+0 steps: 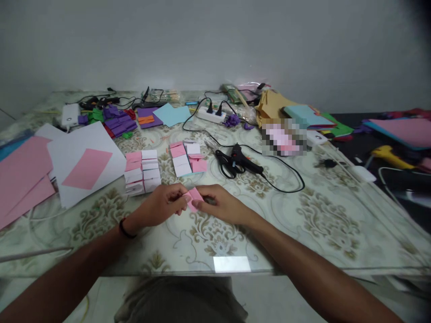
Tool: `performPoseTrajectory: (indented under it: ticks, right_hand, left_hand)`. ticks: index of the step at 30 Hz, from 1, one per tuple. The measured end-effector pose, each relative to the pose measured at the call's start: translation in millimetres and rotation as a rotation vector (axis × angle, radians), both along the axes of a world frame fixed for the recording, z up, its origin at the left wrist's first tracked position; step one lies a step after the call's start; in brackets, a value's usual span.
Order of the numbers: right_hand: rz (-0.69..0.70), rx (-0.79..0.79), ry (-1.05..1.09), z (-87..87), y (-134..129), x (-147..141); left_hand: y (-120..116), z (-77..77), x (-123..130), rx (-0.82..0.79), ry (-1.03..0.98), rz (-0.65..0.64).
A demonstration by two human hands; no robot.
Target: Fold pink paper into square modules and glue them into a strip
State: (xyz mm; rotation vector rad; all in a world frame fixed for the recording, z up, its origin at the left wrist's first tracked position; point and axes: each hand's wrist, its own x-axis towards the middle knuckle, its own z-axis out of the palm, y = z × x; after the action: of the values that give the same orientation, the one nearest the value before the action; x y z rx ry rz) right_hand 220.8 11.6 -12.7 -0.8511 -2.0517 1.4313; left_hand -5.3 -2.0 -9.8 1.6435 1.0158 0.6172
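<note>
A small folded piece of pink paper is held between both hands above the patterned tabletop. My left hand pinches its left side, and my right hand grips its right side with the thumb lying on the front. Just beyond the hands lie two groups of folded pink and white papers, a larger one on the left and a smaller one in the middle. Black scissors and a black glue gun rest side by side past my right hand.
White sheets and pink sheets spread over the left side. Purple folded papers and a white power strip with cables sit at the back. Coloured paper stacks lie back right; the glue gun's cord loops rightward.
</note>
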Motion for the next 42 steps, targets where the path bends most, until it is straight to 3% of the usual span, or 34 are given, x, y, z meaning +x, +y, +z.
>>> performPoseTrajectory:
  ticks: [7, 12, 19, 32, 42]
  right_hand:
    - [-0.108, -0.088, 0.033, -1.6, -3.4, -4.6]
    - [-0.097, -0.127, 0.080, -0.7, -4.0, -2.9]
    - [-0.048, -0.036, 0.021, -0.5, -3.8, 1.0]
    - [-0.111, -0.046, 0.018, -2.6, -4.3, -2.1]
    - [-0.095, 0.120, -0.071, -4.5, -4.3, -1.6]
  left_hand:
    - [-1.8, 9.5, -0.7, 0.086, 0.124, -0.040]
    - [-1.7, 7.2, 1.3, 0.086, 0.112, -0.035]
    - [-0.2, 8.1, 2.0, 0.064, 0.114, -0.065]
    - [0.7, 0.2, -1.1, 0.078, 0.090, -0.049]
    - [0.6, 7.2, 0.3, 0.119, 0.188, -0.042]
